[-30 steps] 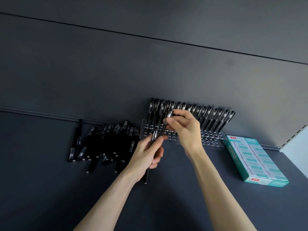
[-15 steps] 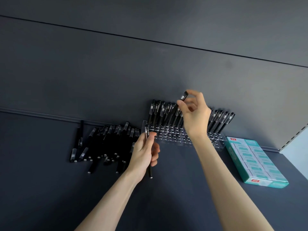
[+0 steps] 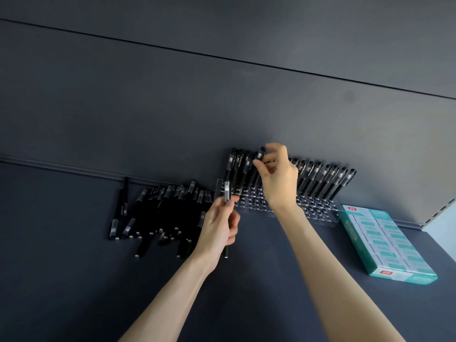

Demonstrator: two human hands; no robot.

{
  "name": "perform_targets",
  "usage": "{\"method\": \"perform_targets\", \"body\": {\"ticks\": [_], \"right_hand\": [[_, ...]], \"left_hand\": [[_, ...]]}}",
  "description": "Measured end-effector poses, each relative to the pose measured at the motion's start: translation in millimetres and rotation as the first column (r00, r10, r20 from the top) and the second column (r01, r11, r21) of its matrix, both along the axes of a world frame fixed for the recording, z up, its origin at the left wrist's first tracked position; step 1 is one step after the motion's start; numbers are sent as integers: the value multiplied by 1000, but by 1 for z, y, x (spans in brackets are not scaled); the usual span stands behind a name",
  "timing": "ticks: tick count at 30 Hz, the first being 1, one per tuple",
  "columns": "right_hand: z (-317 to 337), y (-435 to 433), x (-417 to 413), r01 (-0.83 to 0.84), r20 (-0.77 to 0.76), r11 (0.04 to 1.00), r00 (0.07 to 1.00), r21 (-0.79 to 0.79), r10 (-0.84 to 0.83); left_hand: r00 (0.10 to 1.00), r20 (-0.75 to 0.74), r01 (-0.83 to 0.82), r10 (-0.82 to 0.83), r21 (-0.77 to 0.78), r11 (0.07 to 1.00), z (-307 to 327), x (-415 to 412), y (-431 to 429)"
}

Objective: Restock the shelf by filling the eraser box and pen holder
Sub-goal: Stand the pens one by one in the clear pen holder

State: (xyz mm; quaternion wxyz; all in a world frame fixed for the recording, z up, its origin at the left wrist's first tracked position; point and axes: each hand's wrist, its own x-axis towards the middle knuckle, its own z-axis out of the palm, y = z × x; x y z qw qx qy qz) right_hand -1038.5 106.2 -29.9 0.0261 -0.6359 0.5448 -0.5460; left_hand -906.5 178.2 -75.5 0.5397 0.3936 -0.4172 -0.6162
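right hand (image 3: 278, 178) pinches a black pen (image 3: 260, 153) near its cap, over the back row of the pen holder (image 3: 320, 214) | left hand (image 3: 219, 230) curled round a second pen (image 3: 226, 191), upright, at the holder's front left corner | loose pens (image 3: 160, 211) in a heap left of the holder | eraser box (image 3: 385, 243) just right of the holder

You won't find readable text here. The teal eraser box (image 3: 385, 243) has two small red labels (image 3: 385, 272), print too small to read. Pens (image 3: 237, 166) standing in the pen holder (image 3: 318, 213) show white barrel lettering, blurred and illegible.
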Motion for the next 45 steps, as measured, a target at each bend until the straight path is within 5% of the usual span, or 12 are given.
{"method": "perform_targets", "body": {"ticks": [14, 18, 22, 27, 33, 40, 45], "right_hand": [[-16, 8, -2, 23, -38, 1000, 999, -8, -23], [-10, 31, 0, -132, 251, 986, 962, 98, 104], [-9, 47, -3, -434, 409, 853, 862, 289, 300], [-9, 52, -11, -404, 590, 897, 773, 177, 232], [-5, 55, -17, -397, 540, 902, 803, 170, 252], [19, 33, -30, -35, 353, 999, 935, -27, 43], [16, 19, -27, 4, 202, 997, 979, -74, 11]], "left_hand": [[999, 30, 11, -10, -24, 1000, -3, 0, 0], [989, 114, 102, -94, -72, 992, -2, 1, 4], [978, 129, 168, -162, -42, 985, -2, 0, 5], [988, 139, 85, -73, -80, 993, -2, -1, 6], [965, 263, 42, -13, -106, 993, -3, -2, 2], [656, 687, -128, 311, -305, 944, 9, 15, -42], [619, 743, -79, 254, -263, 962, 6, 13, -64]]}}
